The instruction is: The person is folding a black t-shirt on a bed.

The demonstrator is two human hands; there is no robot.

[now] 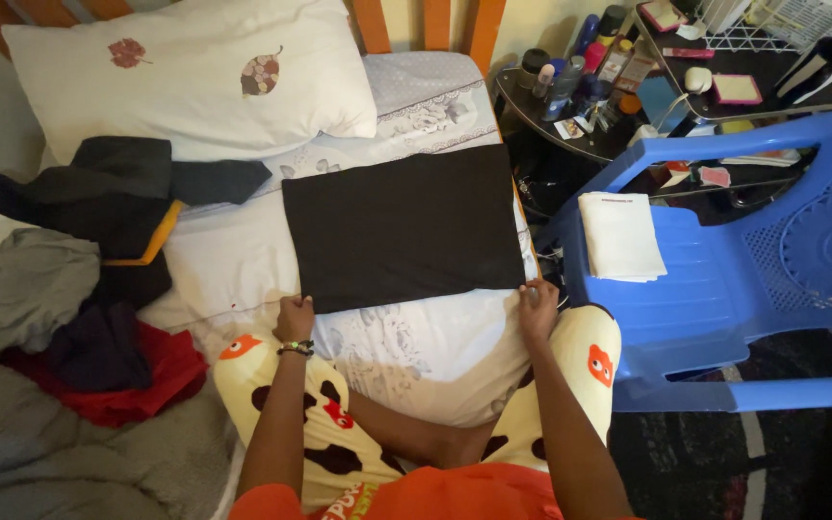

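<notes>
Bedroom scene, seen from above: a bed [243, 260] w/ a white printed sheet fills the middle. On it lies a black folded cloth [404, 226], flat, a rectangle w/ its long axis running left to right across the bed. It lies straight ahead of the person, away from the knees. Left hand [294, 319] pinches the near left corner, fingers closed on the fabric; right hand [537, 307] pinches the near right corner the same way. Both hands are equally near, one per corner. Further out: a white pillow [185, 72] at the head, a heap of clothes [69, 289] on the left, a blue plastic chair [724, 260] on the right w/ a folded white cloth [621, 236] on its seat.
</notes>
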